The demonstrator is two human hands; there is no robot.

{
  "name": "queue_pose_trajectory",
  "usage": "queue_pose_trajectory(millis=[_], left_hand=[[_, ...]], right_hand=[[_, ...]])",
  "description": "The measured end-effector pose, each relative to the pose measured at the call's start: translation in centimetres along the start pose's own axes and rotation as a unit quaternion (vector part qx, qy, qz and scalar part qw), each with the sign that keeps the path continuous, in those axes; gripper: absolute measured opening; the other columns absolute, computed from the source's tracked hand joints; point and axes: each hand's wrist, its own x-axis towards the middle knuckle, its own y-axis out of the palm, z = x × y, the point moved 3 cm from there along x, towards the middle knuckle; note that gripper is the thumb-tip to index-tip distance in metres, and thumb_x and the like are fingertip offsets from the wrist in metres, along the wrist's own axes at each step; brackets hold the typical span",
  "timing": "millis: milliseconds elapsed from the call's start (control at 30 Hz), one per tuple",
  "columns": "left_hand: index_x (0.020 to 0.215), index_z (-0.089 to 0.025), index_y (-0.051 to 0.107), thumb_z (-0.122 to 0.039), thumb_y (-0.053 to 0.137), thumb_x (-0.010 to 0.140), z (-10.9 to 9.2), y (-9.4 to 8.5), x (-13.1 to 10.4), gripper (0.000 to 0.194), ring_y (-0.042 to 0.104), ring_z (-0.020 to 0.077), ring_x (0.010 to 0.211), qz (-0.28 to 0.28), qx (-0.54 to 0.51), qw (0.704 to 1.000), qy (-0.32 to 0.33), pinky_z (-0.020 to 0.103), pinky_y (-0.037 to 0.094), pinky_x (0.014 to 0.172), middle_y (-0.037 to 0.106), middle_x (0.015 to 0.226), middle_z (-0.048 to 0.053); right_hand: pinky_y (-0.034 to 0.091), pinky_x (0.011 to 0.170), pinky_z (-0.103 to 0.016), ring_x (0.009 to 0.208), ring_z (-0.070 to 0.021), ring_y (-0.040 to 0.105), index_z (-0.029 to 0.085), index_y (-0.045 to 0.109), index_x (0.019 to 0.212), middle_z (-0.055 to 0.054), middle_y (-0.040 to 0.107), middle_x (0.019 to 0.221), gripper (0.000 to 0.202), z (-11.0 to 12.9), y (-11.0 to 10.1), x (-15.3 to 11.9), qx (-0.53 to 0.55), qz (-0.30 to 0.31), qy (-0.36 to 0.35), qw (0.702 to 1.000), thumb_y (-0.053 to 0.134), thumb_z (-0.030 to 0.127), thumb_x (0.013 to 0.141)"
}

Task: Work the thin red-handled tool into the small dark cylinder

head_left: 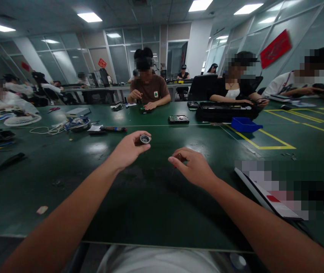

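My left hand (128,149) is raised above the dark green table (139,197) and pinches a small round metal part (145,139) with a dark hollow centre between thumb and fingers. My right hand (194,167) hovers just to its right, fingers curled around a small tool with a reddish handle (179,157); most of the tool is hidden by the fingers. The two hands are a short gap apart and do not touch.
A blue bin (246,124) and a black device (178,119) lie farther back. A screwdriver (113,129), cables (51,129) and a white fan (22,120) sit at left. A flat panel (267,197) lies at right. Several people work across the table.
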Motion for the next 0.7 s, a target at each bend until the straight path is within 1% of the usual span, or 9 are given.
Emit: queue_pose_trajectory(millis=[33, 100, 200, 267, 333, 400, 500, 567, 700], left_hand=[[0.112, -0.021, 0.066, -0.018, 0.070, 0.078, 0.1, 1.2, -0.2, 0.034, 0.066, 0.0225, 0.104, 0.012, 0.002, 1.000, 0.006, 0.042, 0.048, 0.100, 0.071, 0.112, 0.006], [0.114, -0.023, 0.067, -0.015, 0.069, 0.079, 0.7, 3.2, -0.7, 0.035, 0.065, 0.0229, 0.108, 0.026, 0.032, 0.999, 0.022, 0.042, 0.047, 0.102, 0.071, 0.116, 0.005], [0.119, -0.024, 0.066, -0.016, 0.070, 0.081, 2.0, 5.0, -1.3, 0.039, 0.064, 0.0254, 0.115, 0.025, 0.093, 0.995, 0.026, 0.043, 0.046, 0.104, 0.070, 0.121, 0.005], [0.121, -0.024, 0.065, -0.018, 0.070, 0.082, 2.9, 5.3, -1.6, 0.040, 0.063, 0.0269, 0.115, 0.025, 0.124, 0.992, 0.019, 0.045, 0.047, 0.104, 0.070, 0.121, 0.006], [0.118, -0.023, 0.067, -0.018, 0.069, 0.083, 3.5, 5.3, -1.7, 0.036, 0.064, 0.0275, 0.114, 0.029, 0.149, 0.988, 0.025, 0.046, 0.047, 0.104, 0.071, 0.119, 0.007], [0.116, -0.023, 0.068, -0.018, 0.069, 0.084, 3.9, 5.1, -1.7, 0.033, 0.063, 0.0278, 0.116, 0.029, 0.168, 0.985, 0.041, 0.046, 0.045, 0.106, 0.070, 0.121, 0.007], [0.118, -0.024, 0.069, -0.019, 0.071, 0.084, 4.3, 4.9, -1.6, 0.035, 0.061, 0.0279, 0.121, 0.028, 0.176, 0.983, 0.055, 0.047, 0.042, 0.110, 0.069, 0.125, 0.006], [0.118, -0.025, 0.069, -0.020, 0.071, 0.085, 4.5, 5.0, -1.6, 0.034, 0.061, 0.0278, 0.121, 0.036, 0.176, 0.982, 0.063, 0.048, 0.042, 0.110, 0.070, 0.126, 0.006], [0.120, -0.028, 0.069, -0.022, 0.071, 0.085, 4.6, 5.3, -1.7, 0.036, 0.061, 0.0291, 0.122, 0.047, 0.185, 0.980, 0.063, 0.053, 0.038, 0.113, 0.070, 0.126, 0.006]], right_hand=[[0.043, 0.066, -0.030, 0.074, -0.0174, 0.063, 0.020, 0.068, 0.077, -0.005, 0.071, 0.083, 0.032, 0.0, -0.1, 0.0, 0.000, -0.001, -0.008, 1.000, 0.057, 0.044, 0.097], [0.040, 0.062, -0.029, 0.068, -0.0163, 0.061, 0.020, 0.068, 0.080, -0.003, 0.069, 0.076, 0.032, 0.0, 0.0, 0.0, 0.003, 0.014, -0.004, 1.000, 0.056, 0.044, 0.097], [0.037, 0.056, -0.028, 0.059, -0.0149, 0.059, 0.021, 0.068, 0.086, 0.001, 0.067, 0.068, 0.029, -0.2, 0.2, 0.0, 0.020, 0.051, 0.023, 0.998, 0.053, 0.043, 0.098], [0.038, 0.057, -0.028, 0.061, -0.0154, 0.061, 0.021, 0.067, 0.087, 0.000, 0.069, 0.069, 0.028, -0.4, 0.4, 0.0, 0.037, 0.061, 0.037, 0.997, 0.052, 0.041, 0.099], [0.042, 0.059, -0.029, 0.063, -0.0161, 0.064, 0.021, 0.066, 0.088, -0.001, 0.070, 0.071, 0.028, -0.6, 0.5, -0.1, 0.066, 0.053, 0.049, 0.995, 0.050, 0.041, 0.099], [0.046, 0.062, -0.029, 0.065, -0.0166, 0.066, 0.021, 0.066, 0.090, -0.001, 0.070, 0.073, 0.029, -0.8, 0.4, -0.2, 0.121, 0.012, 0.061, 0.991, 0.050, 0.043, 0.099], [0.053, 0.067, -0.031, 0.071, -0.0174, 0.068, 0.020, 0.065, 0.097, -0.003, 0.072, 0.080, 0.029, -1.0, 0.0, -0.3, 0.215, -0.078, 0.067, 0.971, 0.052, 0.046, 0.098], [0.055, 0.070, -0.033, 0.074, -0.0181, 0.070, 0.020, 0.065, 0.099, -0.004, 0.073, 0.083, 0.029, -0.9, -0.1, -0.3, 0.243, -0.113, 0.065, 0.961, 0.053, 0.047, 0.097], [0.056, 0.072, -0.034, 0.077, -0.0197, 0.072, 0.021, 0.066, 0.101, -0.005, 0.075, 0.084, 0.028, -1.0, 0.3, -0.4, 0.226, -0.100, 0.068, 0.967, 0.055, 0.046, 0.096]])
